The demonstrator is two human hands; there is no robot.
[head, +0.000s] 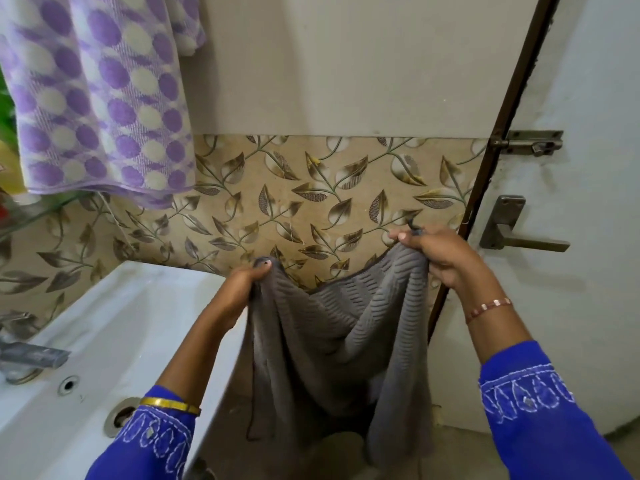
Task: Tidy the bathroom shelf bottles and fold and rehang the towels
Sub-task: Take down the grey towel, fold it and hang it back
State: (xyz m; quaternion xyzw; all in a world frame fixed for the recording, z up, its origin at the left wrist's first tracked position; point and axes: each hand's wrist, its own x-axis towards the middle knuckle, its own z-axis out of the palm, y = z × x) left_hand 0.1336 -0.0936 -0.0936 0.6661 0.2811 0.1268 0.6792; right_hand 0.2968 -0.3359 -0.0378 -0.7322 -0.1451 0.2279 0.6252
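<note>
Left hand (239, 289) and right hand (440, 258) pinch the grey towel's (329, 334) top corners; folding seems barely begun, 1 purple towel (100, 98) already hangs.

Open wall (329, 64) ahead gives room above the grey towel (332, 341); sink (114, 327) crowds the left, purple towel (97, 98) hangs far left, door handle (519, 237) juts right

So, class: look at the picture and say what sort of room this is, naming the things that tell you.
Most likely a home bathroom. A white washbasin with a metal tap stands against leaf-patterned wall tiles, a purple-spotted towel hangs above it, and a door with a bolt is on the right.
</note>
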